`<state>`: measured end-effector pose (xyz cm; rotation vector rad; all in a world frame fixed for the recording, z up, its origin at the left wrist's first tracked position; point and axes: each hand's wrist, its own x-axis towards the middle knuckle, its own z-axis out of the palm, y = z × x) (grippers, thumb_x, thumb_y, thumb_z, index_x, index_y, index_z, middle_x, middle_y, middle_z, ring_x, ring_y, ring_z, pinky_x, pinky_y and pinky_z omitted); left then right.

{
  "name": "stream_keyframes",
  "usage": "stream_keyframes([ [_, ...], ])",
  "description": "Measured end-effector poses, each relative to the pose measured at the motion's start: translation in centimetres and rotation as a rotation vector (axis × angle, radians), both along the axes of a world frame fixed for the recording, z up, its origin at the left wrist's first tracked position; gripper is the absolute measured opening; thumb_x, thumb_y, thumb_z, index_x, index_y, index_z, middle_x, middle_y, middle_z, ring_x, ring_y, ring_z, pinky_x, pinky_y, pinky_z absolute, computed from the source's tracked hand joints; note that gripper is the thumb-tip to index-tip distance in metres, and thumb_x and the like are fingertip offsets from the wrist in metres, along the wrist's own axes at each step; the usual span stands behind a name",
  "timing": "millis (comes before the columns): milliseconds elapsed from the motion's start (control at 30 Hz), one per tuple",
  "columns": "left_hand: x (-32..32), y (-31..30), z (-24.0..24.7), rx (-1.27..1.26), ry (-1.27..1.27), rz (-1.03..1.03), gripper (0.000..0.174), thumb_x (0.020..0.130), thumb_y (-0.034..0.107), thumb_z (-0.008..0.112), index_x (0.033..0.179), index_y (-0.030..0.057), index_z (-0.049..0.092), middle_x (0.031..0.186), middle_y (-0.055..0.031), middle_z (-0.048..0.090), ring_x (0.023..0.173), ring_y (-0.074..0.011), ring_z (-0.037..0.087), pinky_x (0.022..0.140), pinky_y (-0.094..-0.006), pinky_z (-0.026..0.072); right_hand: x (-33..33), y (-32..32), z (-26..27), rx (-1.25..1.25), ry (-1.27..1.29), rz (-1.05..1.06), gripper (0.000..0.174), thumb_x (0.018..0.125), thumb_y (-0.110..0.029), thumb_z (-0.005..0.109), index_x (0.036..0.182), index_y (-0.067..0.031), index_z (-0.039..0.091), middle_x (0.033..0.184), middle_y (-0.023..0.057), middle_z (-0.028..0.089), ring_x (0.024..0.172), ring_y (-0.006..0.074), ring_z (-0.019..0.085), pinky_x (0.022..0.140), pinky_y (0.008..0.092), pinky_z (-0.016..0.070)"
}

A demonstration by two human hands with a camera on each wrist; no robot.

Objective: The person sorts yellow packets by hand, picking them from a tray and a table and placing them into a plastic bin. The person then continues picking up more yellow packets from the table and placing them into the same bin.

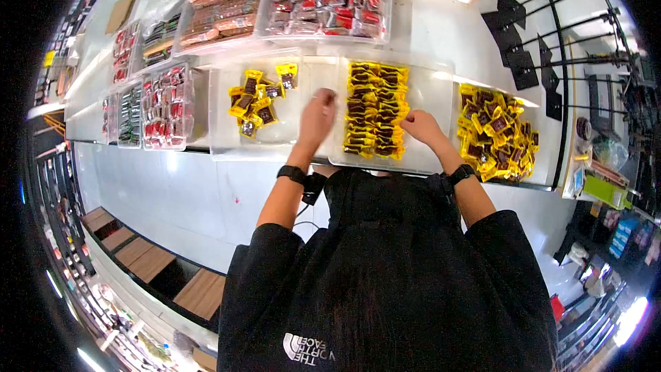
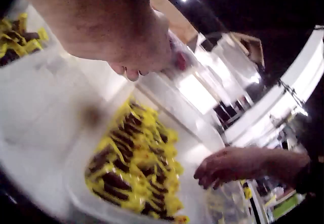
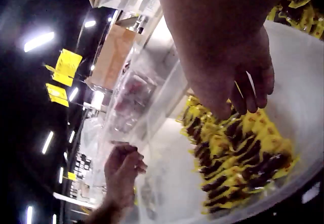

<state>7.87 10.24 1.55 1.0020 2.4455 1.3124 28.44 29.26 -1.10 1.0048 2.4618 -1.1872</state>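
Lining up yellow-wrapped packets (image 1: 361,107) looks like the step in hand, and I judge it well along: they stand packed close in two columns inside the clear tray (image 1: 425,89) before me. Left hand (image 1: 317,120) is up at that tray's left side, between it and the side tray (image 1: 224,139) with its loose packets (image 1: 264,116); fingers bent partway, blurred, cannot tell whether they have hold of anything. Right hand (image 1: 425,127) is at the right edge of the columns, fingers loosely bent with gaps between them, nothing seen in its grasp; whether the tips touch wrappers, cannot tell. A bigger heap (image 1: 496,134) lies jumbled to my right. Bare tray floor shows along both sides of the columns. My reading: next move calls for a light touch, squaring any crooked wrapper or setting another packet flush alongside, without pushing its neighbours over.
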Motion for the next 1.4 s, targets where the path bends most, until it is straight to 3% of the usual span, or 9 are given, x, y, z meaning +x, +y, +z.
stream_keyframes([
  [133, -7.4, -3.2, -1.5, 0.021, 0.070, 0.364, 0.014, 0.079, 0.008, 0.052, 0.091, 0.0050, 0.057, 0.080, -0.0135, 0.062, 0.072, -0.0275, 0.061, 0.064, -0.0333, 0.0470, -5.9, -1.6, 1.0, -0.058, 0.249, -0.035, 0.031, 0.074, -0.030, 0.058, 0.088, -0.0021, 0.062, 0.083, 0.0172, 0.062, 0.079, 0.0313, 0.059, 0.071, 0.0384, 0.0463],
  [233, -11.6, -5.0, -6.9, -0.277, 0.082, 0.339, 0.025, 0.076, 0.012, 0.053, 0.099, 0.0037, 0.055, 0.085, -0.0126, 0.063, 0.080, -0.0301, 0.060, 0.070, -0.0378, 0.0469, -8.6, -3.2, 3.0, -0.151, 0.288, 0.117, 0.025, 0.075, -0.026, 0.057, 0.081, -0.0013, 0.058, 0.079, 0.0173, 0.060, 0.074, 0.0288, 0.059, 0.067, 0.0369, 0.0463],
  [367, -13.6, -3.8, -11.5, -0.231, -0.176, 0.228, 0.043, 0.071, 0.018, 0.061, 0.110, 0.0027, 0.050, 0.108, -0.0165, 0.056, 0.090, -0.0320, 0.056, 0.079, -0.0381, 0.0440, -8.3, -3.7, 3.4, -0.145, 0.238, 0.217, 0.031, 0.076, -0.027, 0.057, 0.094, -0.0014, 0.056, 0.080, 0.0142, 0.060, 0.075, 0.0264, 0.059, 0.068, 0.0348, 0.0459],
  [400, -14.7, -3.6, -14.9, -0.284, 0.041, 0.224, 0.049, 0.068, 0.020, 0.066, 0.109, 0.0010, 0.049, 0.107, -0.0185, 0.055, 0.089, -0.0333, 0.055, 0.080, -0.0388, 0.0433, -7.6, -3.5, 2.8, -0.092, 0.235, 0.229, 0.031, 0.076, -0.026, 0.057, 0.095, -0.0012, 0.056, 0.081, 0.0146, 0.060, 0.076, 0.0269, 0.058, 0.068, 0.0352, 0.0459],
  [667, -13.9, -0.7, -12.2, -0.739, 0.122, 0.298, 0.045, 0.063, 0.041, 0.067, 0.086, 0.0028, 0.059, 0.094, -0.0182, 0.056, 0.085, -0.0379, 0.055, 0.073, -0.0452, 0.0464, 0.3, -0.3, 1.8, -0.141, -0.039, -0.106, 0.038, 0.077, -0.032, 0.055, 0.100, -0.0008, 0.057, 0.090, 0.0171, 0.060, 0.085, 0.0304, 0.058, 0.077, 0.0368, 0.0449],
  [933, -9.1, -0.6, -4.4, 0.016, 0.131, 0.313, 0.033, 0.077, 0.025, 0.062, 0.090, -0.0011, 0.048, 0.077, -0.0195, 0.057, 0.071, -0.0316, 0.057, 0.063, -0.0372, 0.0436, 1.7, -0.1, 0.4, -0.207, 0.166, -0.325, 0.032, 0.078, -0.024, 0.057, 0.099, 0.0003, 0.057, 0.084, 0.0108, 0.061, 0.079, 0.0182, 0.058, 0.071, 0.0289, 0.0463],
  [1067, -3.8, 5.2, 3.6, -0.004, 0.241, -0.077, 0.020, 0.080, 0.009, 0.054, 0.098, 0.0005, 0.052, 0.089, -0.0162, 0.056, 0.083, -0.0316, 0.056, 0.070, -0.0342, 0.0439, 0.3, -0.3, 2.3, -0.604, 0.337, -0.554, 0.036, 0.081, -0.033, 0.055, 0.102, -0.0034, 0.056, 0.091, 0.0096, 0.062, 0.084, 0.0193, 0.059, 0.072, 0.0303, 0.0459],
  [1200, 2.7, 11.5, 3.6, -0.022, 0.241, -0.608, 0.020, 0.077, 0.010, 0.055, 0.097, 0.0062, 0.055, 0.089, -0.0142, 0.056, 0.082, -0.0340, 0.055, 0.069, -0.0386, 0.0455, -0.2, -0.9, 2.8, -1.221, 0.631, -0.836, 0.035, 0.084, -0.039, 0.052, 0.102, -0.0089, 0.053, 0.089, 0.0039, 0.059, 0.077, 0.0158, 0.056, 0.067, 0.0291, 0.0449],
  [1400, 9.6, 16.4, -1.9, -0.151, 0.119, -0.810, 0.032, 0.074, 0.007, 0.059, 0.105, 0.0055, 0.050, 0.102, -0.0141, 0.055, 0.094, -0.0330, 0.053, 0.080, -0.0362, 0.0441, 1.0, 1.4, -0.4, -1.217, 0.570, -1.230, 0.028, 0.085, -0.036, 0.051, 0.099, -0.0112, 0.051, 0.095, 0.0056, 0.053, 0.084, 0.0164, 0.051, 0.074, 0.0311, 0.0417],
])
